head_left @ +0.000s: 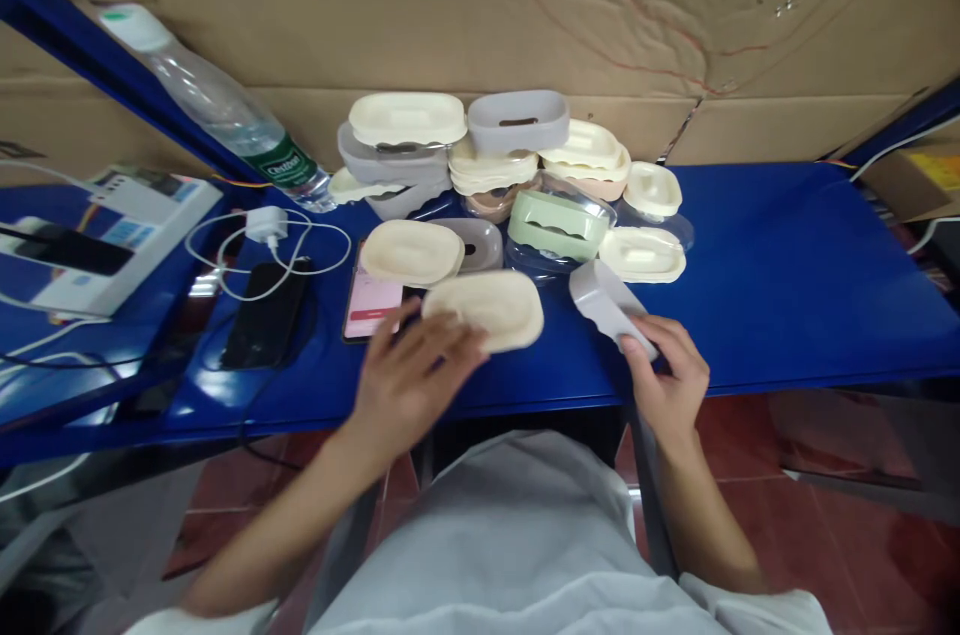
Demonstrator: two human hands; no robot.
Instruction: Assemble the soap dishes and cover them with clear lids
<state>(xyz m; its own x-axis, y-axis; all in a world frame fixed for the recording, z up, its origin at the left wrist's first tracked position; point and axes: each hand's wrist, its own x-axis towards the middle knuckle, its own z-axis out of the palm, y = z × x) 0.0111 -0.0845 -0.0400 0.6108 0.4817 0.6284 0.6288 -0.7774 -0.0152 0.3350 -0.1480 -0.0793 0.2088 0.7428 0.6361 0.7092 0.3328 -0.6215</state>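
My left hand (409,377) rests on the near edge of a cream soap-dish tray (491,307) lying on the blue table (787,285), fingers curled over its rim. My right hand (666,377) grips a grey soap-dish shell (604,303) tilted up off the table. Behind them sits a heap of cream, grey, pink and green soap-dish parts (510,165), with a green dish (556,223) in front and another cream tray (411,252) to the left.
A pink-screened phone (369,305) lies by my left hand. A black phone (264,315) with a white charger cable (266,230) is further left. A water bottle (217,110) leans against the cardboard wall. A white box (105,235) stands far left.
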